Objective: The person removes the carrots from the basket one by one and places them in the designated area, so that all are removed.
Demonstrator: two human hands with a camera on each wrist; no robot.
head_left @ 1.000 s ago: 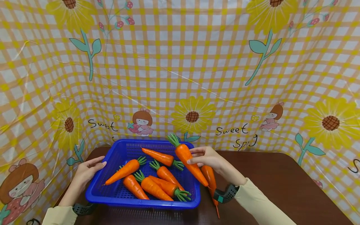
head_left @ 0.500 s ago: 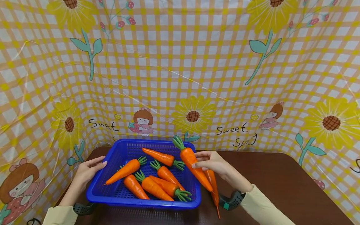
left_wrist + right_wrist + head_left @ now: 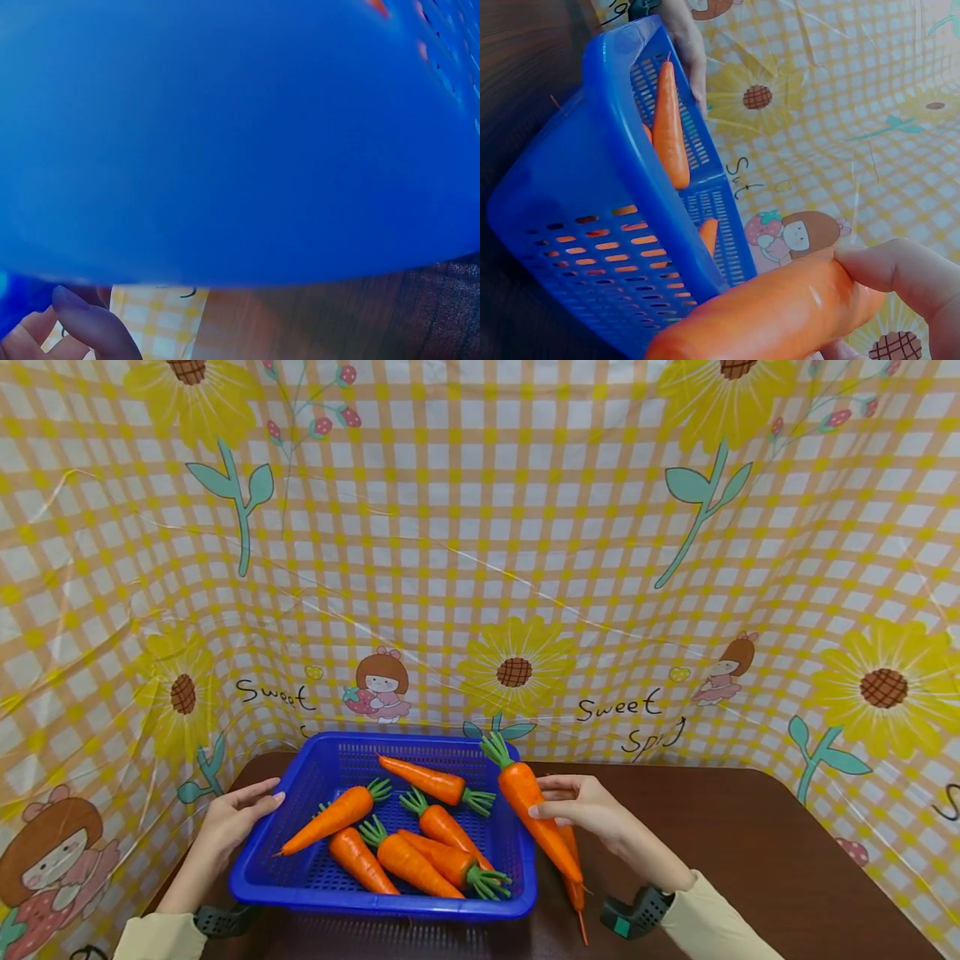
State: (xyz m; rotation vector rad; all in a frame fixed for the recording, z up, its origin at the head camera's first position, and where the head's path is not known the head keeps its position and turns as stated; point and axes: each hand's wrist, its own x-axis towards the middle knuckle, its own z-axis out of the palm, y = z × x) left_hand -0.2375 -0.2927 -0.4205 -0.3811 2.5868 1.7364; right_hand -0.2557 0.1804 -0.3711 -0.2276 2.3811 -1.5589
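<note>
A blue plastic basket (image 3: 390, 906) stands on the dark table with several orange carrots inside, among them one carrot (image 3: 333, 818) near its left wall. My left hand (image 3: 228, 818) holds the basket's left rim, thumb over the edge; in the left wrist view the thumb (image 3: 94, 322) lies by the blue rim. Just beyond the right rim, my right hand (image 3: 592, 810) grips a carrot (image 3: 525, 793) by its side, green top pointing up and left. Partly hidden beneath it, another carrot (image 3: 572, 843) lies on the table. In the right wrist view the held carrot (image 3: 772, 307) fills the bottom.
The brown table (image 3: 720, 852) extends to the right of the basket. A checked cloth (image 3: 480, 568) with sunflowers hangs behind and along both sides. Dark wrist straps sit on both forearms.
My right hand has carried its carrot right and downward, from over the basket's right rim to above the carrot on the table. The left hand stays on the rim.
</note>
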